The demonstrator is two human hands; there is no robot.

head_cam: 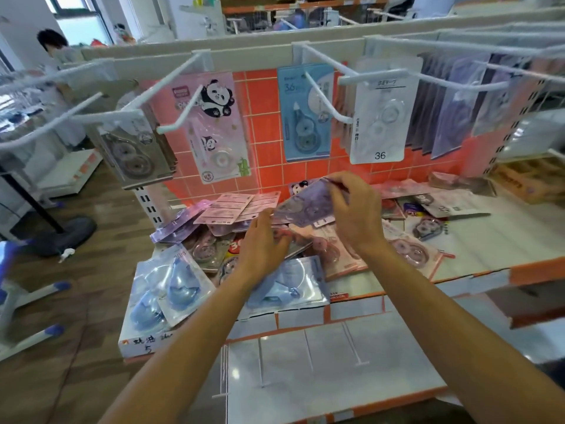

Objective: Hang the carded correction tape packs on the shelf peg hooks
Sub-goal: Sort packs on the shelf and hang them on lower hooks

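Observation:
My right hand [354, 209] pinches a purple carded correction tape pack [302, 206] by its upper edge and holds it tilted above the shelf. My left hand [263, 243] touches the pack's lower left corner and rests over a pile of loose packs [214, 240] in pink, purple and blue. Above, white peg hooks [180, 117] jut out from the back rail. A pink panda pack [214, 127], a blue pack [305, 111] and a white pack marked 36 [379, 117] hang on them.
Grey packs [134, 148] hang on the left hook, and rows of purple packs [458, 111] fill the hooks at right. A white shelf [336, 347] lies below the pile. A person [58, 50] stands far back left. A chair base [61, 234] sits on the wooden floor.

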